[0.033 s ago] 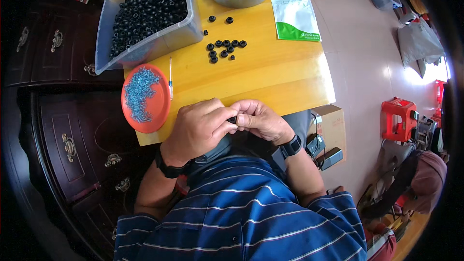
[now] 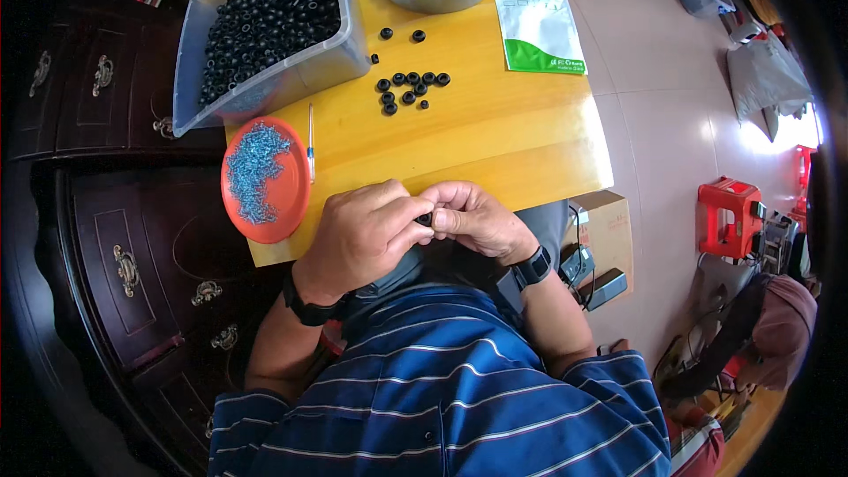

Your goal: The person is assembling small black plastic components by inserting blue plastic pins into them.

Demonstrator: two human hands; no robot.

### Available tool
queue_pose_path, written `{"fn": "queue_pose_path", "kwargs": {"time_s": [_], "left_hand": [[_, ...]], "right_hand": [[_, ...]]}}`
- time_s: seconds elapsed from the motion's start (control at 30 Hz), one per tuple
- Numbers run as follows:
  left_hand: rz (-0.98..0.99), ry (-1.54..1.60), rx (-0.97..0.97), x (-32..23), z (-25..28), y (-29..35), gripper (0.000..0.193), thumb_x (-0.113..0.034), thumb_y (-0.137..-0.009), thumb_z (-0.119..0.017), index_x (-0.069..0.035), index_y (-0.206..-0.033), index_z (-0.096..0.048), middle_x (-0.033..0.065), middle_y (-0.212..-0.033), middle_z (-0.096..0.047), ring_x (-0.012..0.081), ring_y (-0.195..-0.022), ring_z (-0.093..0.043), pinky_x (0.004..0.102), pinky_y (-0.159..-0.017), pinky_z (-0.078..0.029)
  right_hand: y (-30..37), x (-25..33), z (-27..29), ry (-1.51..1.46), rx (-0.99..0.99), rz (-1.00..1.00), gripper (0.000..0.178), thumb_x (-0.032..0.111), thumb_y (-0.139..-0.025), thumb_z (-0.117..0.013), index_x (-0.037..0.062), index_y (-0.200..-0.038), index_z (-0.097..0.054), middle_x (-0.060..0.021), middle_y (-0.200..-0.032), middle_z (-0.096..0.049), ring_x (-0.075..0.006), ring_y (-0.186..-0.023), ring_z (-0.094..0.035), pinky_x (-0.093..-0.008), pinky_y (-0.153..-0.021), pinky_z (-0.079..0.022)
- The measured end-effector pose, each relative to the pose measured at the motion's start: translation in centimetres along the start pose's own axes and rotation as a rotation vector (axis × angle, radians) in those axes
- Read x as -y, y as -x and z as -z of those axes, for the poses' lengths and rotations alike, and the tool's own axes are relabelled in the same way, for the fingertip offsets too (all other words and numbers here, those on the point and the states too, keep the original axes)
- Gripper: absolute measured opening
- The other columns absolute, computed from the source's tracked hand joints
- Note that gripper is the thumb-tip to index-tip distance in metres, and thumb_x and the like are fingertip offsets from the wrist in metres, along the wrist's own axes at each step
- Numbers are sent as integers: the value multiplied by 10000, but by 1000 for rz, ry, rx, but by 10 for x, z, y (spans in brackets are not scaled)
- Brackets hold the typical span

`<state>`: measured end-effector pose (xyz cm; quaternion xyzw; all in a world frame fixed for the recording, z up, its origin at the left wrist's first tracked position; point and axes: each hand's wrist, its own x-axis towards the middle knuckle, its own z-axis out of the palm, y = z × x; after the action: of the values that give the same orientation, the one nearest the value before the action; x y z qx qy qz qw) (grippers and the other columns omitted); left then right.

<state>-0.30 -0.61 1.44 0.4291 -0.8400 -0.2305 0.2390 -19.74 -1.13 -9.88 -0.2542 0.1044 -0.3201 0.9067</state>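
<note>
While over the worktop [image 2: 495, 141] edge: hands meet
Left hand [image 2: 362, 234]: fingers pinching black rubber ring [image 2: 425, 219]
Right hand [image 2: 473, 219]: fingers pinching same ring

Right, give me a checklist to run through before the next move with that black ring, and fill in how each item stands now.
1. Small black ring pinched between the left hand and right hand: ok.
2. Both hands over the near edge of the yellow table: ok.
3. Orange plate of blue screws close beside the left hand: ok.
4. Screw already seated in the ring: cannot tell, fingers cover it.
5. Loose black rings lying mid-table, within reach by the look of it: ok.
6. Thin tool lying beside the plate, untouched: ok.
</note>
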Motion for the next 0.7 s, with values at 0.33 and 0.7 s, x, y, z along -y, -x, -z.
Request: {"fn": "queue_pose_path", "kwargs": {"time_s": [0.33, 0.7], "left_hand": [[6, 33, 10, 3, -2, -5, 288, -85, -730, -825, -52, -986, -697, 71, -781, -598, 260, -688, -637, 376, -591, -505], [3, 54, -8, 4, -9, -3, 297, -64, -732, -833, -56, -1002, -709, 72, -776, -604, 245, -663, -630, 361, -575, -492]], "right_hand": [[2, 5, -4, -56, -45, -28, 275, 211, -998, -670, 19, -1195, -661, -34, -1036, -708, -115, -912, -664, -254, -852, -528], [3, 10, -10, -7, -60, 3, 284, 268, -997, -675, 32, -1156, -675, -9, -989, -696, -84, -887, -633, -228, -786, -493]]}}
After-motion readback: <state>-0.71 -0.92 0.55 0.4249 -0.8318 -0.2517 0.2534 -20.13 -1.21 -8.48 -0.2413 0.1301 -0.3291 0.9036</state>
